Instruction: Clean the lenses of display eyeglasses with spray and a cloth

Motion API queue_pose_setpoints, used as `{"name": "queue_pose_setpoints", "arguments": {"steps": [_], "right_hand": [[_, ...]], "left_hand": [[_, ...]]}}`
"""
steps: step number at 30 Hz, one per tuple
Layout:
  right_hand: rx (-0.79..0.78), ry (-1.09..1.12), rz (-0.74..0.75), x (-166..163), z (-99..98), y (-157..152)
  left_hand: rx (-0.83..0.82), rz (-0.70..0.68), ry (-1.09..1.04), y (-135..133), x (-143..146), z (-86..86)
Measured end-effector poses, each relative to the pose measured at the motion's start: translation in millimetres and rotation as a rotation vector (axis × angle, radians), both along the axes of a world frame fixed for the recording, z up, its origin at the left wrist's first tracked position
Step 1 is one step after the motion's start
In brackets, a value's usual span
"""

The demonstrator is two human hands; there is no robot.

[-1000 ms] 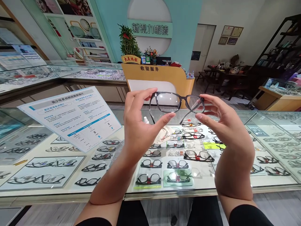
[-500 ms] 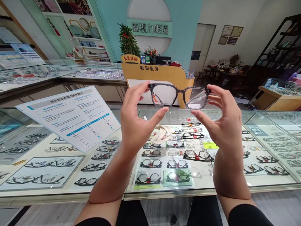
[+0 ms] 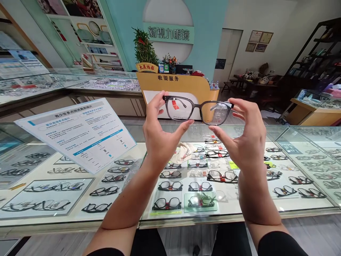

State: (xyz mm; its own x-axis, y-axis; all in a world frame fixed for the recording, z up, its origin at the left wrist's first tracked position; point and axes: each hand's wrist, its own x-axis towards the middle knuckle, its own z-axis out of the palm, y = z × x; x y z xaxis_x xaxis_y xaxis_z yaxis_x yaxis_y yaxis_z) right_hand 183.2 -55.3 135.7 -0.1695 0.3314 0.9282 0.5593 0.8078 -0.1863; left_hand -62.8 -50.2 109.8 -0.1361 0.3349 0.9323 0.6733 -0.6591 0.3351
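Black-rimmed, clear-lensed glasses (image 3: 196,106) are held above the near, glass-topped white display counter (image 3: 229,207), their left and right ends gripped between fingers and thumbs of the bare left hand (image 3: 161,133) and bare right hand (image 3: 246,133)

A printed sheet (image 3: 77,133) tilts over the left part of the glass-topped bench (image 3: 229,208). By the near edge, on the left, a grey-rimmed tray (image 3: 80,195) bears 2 rows of spectacles (image 3: 45,206); nearer the middle, a green mat (image 3: 190,210) carries 1 pair. A pale cloth (image 3: 183,153) lies toward the far edge. Beyond, a leafy plant (image 3: 144,48) stands before a teal wall (image 3: 209,21), and 4 framed certificates (image 3: 255,36) hang on a paler wall (image 3: 282,21).
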Motion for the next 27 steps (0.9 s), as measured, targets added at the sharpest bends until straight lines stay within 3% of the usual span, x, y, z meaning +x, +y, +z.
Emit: {"name": "queue_pose_setpoints", "arguments": {"steps": [18,27], "right_hand": [[-0.141,-0.001,0.082,2,-0.5,8],[-0.201,0.164,0.203,5,1.3,5]], "left_hand": [[0.159,0.030,0.002,4,0,-2.5],[0.173,-0.012,-0.018,20,-4,-2.3]]}}
